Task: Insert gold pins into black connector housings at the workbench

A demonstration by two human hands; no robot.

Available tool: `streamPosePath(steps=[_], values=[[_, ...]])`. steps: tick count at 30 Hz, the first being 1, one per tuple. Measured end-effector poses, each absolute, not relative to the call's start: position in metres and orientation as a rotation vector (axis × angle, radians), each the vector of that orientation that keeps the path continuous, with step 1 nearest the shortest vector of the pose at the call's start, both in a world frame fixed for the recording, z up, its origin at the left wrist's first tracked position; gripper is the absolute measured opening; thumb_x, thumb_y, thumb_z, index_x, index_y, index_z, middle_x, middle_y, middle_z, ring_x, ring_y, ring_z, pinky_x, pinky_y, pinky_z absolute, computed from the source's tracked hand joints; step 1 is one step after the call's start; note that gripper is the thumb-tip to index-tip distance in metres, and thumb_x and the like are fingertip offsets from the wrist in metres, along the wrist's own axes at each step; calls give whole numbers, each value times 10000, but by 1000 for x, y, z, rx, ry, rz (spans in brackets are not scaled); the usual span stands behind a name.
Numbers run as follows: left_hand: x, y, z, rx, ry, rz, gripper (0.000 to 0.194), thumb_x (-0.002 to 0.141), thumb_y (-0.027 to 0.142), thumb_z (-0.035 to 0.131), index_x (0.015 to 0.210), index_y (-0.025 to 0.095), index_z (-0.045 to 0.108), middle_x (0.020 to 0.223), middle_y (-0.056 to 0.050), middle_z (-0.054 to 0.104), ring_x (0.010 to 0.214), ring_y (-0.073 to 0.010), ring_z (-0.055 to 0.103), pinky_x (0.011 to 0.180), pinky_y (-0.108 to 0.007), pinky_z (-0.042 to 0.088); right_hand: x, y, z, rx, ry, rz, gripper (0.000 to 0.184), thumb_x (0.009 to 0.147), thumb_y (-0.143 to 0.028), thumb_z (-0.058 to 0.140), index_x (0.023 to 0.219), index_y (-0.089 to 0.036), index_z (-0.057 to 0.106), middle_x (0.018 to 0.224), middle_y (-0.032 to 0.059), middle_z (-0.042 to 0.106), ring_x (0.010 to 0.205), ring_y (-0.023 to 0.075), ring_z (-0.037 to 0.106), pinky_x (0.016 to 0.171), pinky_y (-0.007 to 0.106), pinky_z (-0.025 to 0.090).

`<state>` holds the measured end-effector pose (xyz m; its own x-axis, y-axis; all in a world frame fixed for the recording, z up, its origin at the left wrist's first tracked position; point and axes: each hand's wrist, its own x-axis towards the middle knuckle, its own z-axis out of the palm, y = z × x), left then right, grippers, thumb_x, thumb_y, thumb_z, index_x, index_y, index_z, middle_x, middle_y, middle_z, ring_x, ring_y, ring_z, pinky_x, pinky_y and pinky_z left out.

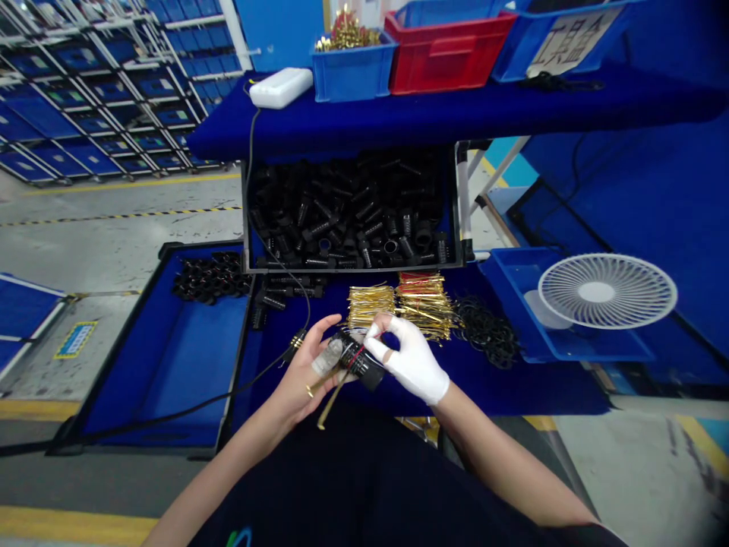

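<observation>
A black ribbed plastic cylinder lies tilted in my left hand, whose fingers are closed around it; the thumb and a finger wear grey-white coverings. Thin brass-coloured strips stick out below the cylinder toward my body. A red wire runs across its ribs. My right hand, in a white glove with bare fingertips, pinches at the upper end of that wire, close against the cylinder. Just beyond the hands lie bundles of brass strips, and some with red wires.
A large bin of black ribbed cylinders stands behind. Black cords lie to the right, near a white fan grille on a blue tray. At left, a blue tray holds black parts. A cable crosses it. Above, a shelf carries a red crate.
</observation>
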<state>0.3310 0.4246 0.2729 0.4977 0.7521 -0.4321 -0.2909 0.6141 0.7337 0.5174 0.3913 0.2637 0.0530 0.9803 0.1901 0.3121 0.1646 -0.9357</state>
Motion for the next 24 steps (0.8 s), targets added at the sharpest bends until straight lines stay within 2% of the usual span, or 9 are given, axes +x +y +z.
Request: streamPosePath(steps=[3, 5, 9, 14, 17, 19, 21, 24], values=[[332, 422, 263, 623, 858, 677, 353, 751, 362, 841, 990, 192, 645, 862, -10, 654, 722, -120, 627, 640, -223, 505, 516, 393, 257, -1380, -1414, 887, 104, 828, -191, 577, 760, -220, 504, 770, -4, 579, 739, 177, 565, 748, 321, 450], [333, 421, 255, 676, 882, 656, 350, 725, 374, 859, 891, 143, 656, 806, -21, 653, 705, -120, 617, 651, -228, 498, 513, 393, 253, -1402, -1403, 874, 90, 829, -186, 571, 771, -219, 511, 774, -2, 587, 746, 178, 570, 754, 322, 454], [334, 421, 244, 779, 907, 629, 410, 652, 388, 904, 876, 118, 691, 753, -27, 670, 651, -120, 606, 647, -245, 491, 513, 388, 251, -1340, -1415, 958, 94, 883, -250, 577, 799, -216, 552, 781, 9, 617, 740, 177, 588, 740, 318, 472], [331, 423, 245, 666, 911, 592, 395, 646, 375, 907, 853, 117, 692, 714, -32, 684, 623, -124, 630, 620, -237, 490, 524, 380, 247, -1070, -1910, 861, 188, 899, -301, 602, 726, -228, 609, 738, 21, 603, 674, 167, 534, 685, 324, 419], [327, 424, 244, 669, 990, 595, 415, 679, 384, 886, 938, 122, 695, 814, -76, 735, 741, -175, 692, 700, -280, 529, 524, 377, 254, -1136, -1488, 875, 314, 942, -406, 558, 680, -234, 575, 624, 3, 514, 565, 159, 477, 594, 325, 386], [326, 423, 241, 729, 1045, 647, 441, 704, 404, 867, 998, 125, 692, 914, -109, 756, 852, -209, 713, 782, -318, 542, 520, 377, 268, -1042, -987, 885, 410, 981, -479, 483, 644, -246, 491, 533, -40, 351, 434, 129, 328, 507, 311, 328], [326, 421, 237, 806, 1049, 696, 445, 718, 411, 854, 1019, 128, 688, 963, -120, 761, 909, -227, 713, 835, -344, 539, 513, 378, 283, -862, -630, 896, 445, 1005, -502, 433, 639, -249, 423, 521, -65, 224, 383, 108, 186, 457, 294, 273], [328, 418, 234, 863, 1009, 698, 427, 725, 403, 846, 1015, 135, 684, 957, -106, 759, 887, -227, 710, 864, -368, 532, 500, 382, 290, -764, -491, 972, 428, 994, -500, 469, 653, -248, 409, 515, -71, 200, 369, 101, 160, 425, 279, 243]])
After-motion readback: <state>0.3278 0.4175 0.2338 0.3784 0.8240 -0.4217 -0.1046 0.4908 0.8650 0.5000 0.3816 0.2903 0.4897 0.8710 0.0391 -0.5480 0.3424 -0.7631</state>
